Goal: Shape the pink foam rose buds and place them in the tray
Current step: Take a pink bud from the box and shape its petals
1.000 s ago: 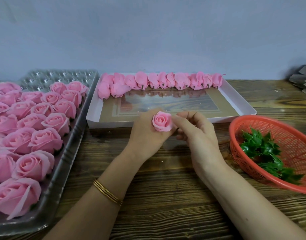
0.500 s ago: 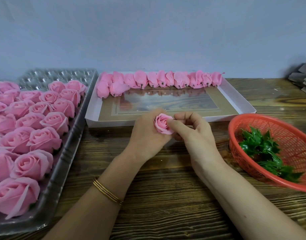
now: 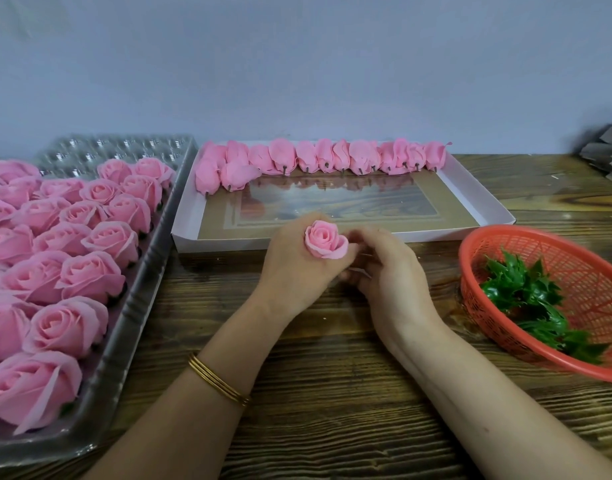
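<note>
Your left hand [image 3: 297, 268] grips a pink rose bud [image 3: 325, 240] at the white tray's [image 3: 228, 242] near edge; your right hand [image 3: 384, 271] touches it, hold unclear. Open table [image 3: 315, 375] lies between plastic tray [image 3: 131, 334] and red basket [image 3: 470, 244].

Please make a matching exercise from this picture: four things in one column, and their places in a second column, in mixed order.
1. rose bud
2. green leaves
3. gold bangles
4. white tray

a. in the red basket
b. on the table, beyond the left hand
c. held by the left hand
d. on the left wrist

Pairs: 1-c, 2-a, 3-d, 4-b
</note>
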`<state>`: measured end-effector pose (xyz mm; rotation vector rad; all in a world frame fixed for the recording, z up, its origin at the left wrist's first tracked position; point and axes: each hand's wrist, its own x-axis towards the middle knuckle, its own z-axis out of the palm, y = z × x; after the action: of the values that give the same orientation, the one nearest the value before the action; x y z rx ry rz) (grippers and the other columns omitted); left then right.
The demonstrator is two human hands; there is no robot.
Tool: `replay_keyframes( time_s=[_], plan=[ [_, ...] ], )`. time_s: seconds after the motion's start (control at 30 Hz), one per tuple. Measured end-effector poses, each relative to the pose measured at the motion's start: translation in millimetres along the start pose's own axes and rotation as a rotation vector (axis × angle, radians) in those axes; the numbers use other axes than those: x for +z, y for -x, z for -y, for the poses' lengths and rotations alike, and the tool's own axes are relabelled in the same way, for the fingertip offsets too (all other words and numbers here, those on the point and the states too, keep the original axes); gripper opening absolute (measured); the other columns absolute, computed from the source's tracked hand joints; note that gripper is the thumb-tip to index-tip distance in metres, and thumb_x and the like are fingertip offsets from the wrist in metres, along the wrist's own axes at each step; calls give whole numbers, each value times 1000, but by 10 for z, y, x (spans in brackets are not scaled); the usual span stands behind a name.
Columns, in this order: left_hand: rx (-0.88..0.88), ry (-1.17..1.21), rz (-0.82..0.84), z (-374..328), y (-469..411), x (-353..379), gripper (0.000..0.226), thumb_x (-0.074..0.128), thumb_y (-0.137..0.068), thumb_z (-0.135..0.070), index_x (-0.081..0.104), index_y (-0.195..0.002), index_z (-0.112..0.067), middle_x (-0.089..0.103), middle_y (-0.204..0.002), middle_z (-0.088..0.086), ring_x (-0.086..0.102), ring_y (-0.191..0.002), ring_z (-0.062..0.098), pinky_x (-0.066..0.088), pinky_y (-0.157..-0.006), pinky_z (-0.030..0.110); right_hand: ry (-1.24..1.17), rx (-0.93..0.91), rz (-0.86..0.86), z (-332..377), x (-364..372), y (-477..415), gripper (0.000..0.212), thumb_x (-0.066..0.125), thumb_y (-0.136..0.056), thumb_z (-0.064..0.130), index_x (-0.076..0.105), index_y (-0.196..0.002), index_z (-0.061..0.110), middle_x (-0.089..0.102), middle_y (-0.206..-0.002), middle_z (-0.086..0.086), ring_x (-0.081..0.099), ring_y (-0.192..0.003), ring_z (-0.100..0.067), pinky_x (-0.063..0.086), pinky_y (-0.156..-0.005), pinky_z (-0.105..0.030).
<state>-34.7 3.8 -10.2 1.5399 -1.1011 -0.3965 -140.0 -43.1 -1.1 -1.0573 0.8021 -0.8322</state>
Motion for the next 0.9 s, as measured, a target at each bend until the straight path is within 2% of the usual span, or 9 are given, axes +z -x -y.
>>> replay_keyframes(
  time_s=[0.1, 0.17, 0.23, 0.3, 0.37, 0.5, 0.67, 0.8, 0.9],
  plan=[
    [-18, 76, -44, -10, -10, -3, 35, 79, -76, -8, 48, -61, -17, 47, -57, -10, 44, -55, 3, 38, -55, 18, 20, -8, 6, -14, 2, 7, 20, 45, -88, -5, 64, -92, -3, 60, -76, -13, 56, -67, -20, 46, -57, -26],
    [-31, 141, -56, -7, -19, -6, 33, 77, -77, -6, 49, -63, -15, 46, -58, -8, 42, -55, 3, 38, -54, 17, 108, -33, 40, -43, -1, 19, 29, 44, -81, -19, 63, -91, 0, 60, -79, -15, 57, -72, -23, 48, -63, -28],
    [-66, 224, -71, 4, -23, -4, 29, 76, -78, -3, 51, -67, -12, 47, -58, -9, 44, -54, 3, 39, -51, 16, 190, -71, 82, -60, 4, 28, 37, 47, -76, -27, 62, -95, 1, 60, -83, -15, 57, -77, -22, 48, -69, -30],
    [-93, 298, -77, 21, -28, 12, 21, 75, -79, 0, 55, -72, -1, 52, -61, -4, 49, -55, 3, 43, -51, 16, 238, -110, 119, -67, 13, 38, 40, 53, -73, -29, 59, -101, -1, 59, -82, -12, 56, -73, -16, 49, -68, -26],
    [-107, 347, -81, 32, -29, 37, 22, 75, -78, 2, 55, -80, 10, 55, -68, 4, 53, -59, 9, 47, -54, 19, 253, -146, 135, -68, 28, 50, 39, 61, -73, -27, 58, -103, -2, 60, -80, -9, 56, -69, -12, 50, -67, -20],
    [-127, 401, -75, 14, -15, 84, 23, 76, -76, 4, 56, -85, 12, 57, -73, 11, 57, -62, 12, 51, -56, 21, 293, -219, 101, -79, 47, 61, 40, 71, -72, -19, 58, -103, 0, 62, -84, -15, 57, -72, -14, 50, -68, -18],
    [-184, 458, -66, -28, -5, 102, 16, 73, -78, 5, 60, -84, 0, 56, -70, 10, 56, -59, 13, 49, -54, 20, 410, -311, 67, -130, 79, 69, 35, 81, -65, -7, 62, -91, 7, 63, -74, -15, 58, -69, -16, 54, -70, -34],
    [-198, 482, -60, -39, -13, 95, 16, 71, -79, 8, 59, -89, 12, 55, -67, 9, 55, -54, 10, 47, -52, 18, 438, -364, 38, -155, 85, 75, 36, 83, -66, 0, 64, -87, 21, 66, -80, -21, 63, -74, -33, 55, -72, -47],
    [-205, 504, -37, -42, -13, 96, 23, 71, -79, 8, 56, -93, 18, 55, -68, 10, 55, -53, 8, 47, -52, 18, 441, -385, 28, -166, 73, 73, 35, 82, -66, 3, 64, -85, 26, 66, -76, -15, 64, -75, -33, 56, -73, -49]
  ],
)
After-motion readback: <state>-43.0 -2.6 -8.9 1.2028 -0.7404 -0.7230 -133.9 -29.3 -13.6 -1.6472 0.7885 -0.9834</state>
